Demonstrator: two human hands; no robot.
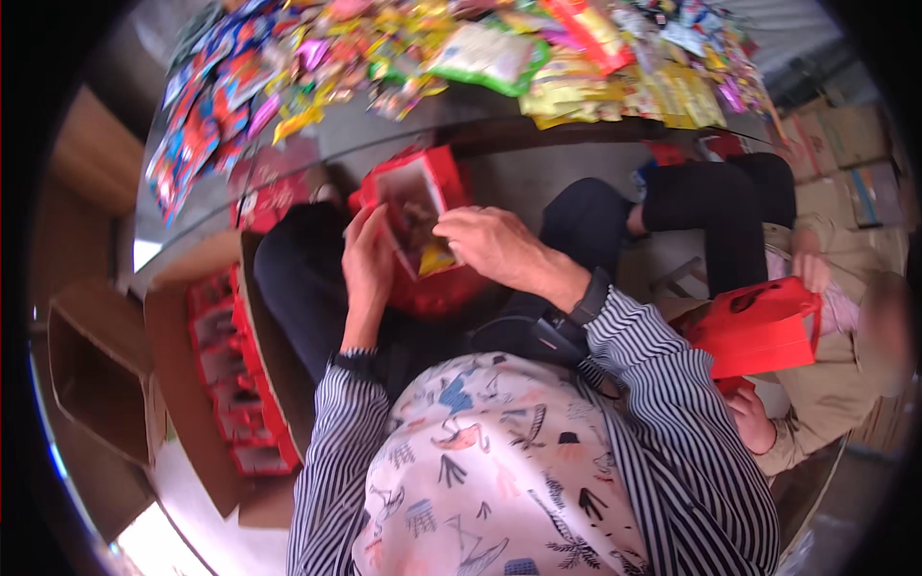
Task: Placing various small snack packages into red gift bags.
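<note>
An open red gift box (448, 173) with wrapped items inside, one of them yellow, stands upright-mouthed between my knees. My left hand (369, 252) grips its left rim, thumb and fingers on the wall. At the right rim is my right hand (486, 241), fingers bent together near the opening; whether it pinches the rim or something small is blurred. Beyond the box, heaps of wrapped snacks cover the table: red-and-blue packets (194, 140), yellow packets (573, 90) and a white-and-green bag (490, 57).
To the left, a cardboard carton (277, 360) holds several red boxes (241, 410); an open empty carton (101, 360) lies beyond it. A co-worker at the right holds a red bag-like box (763, 331). The dark table edge (403, 133) runs across in front of me.
</note>
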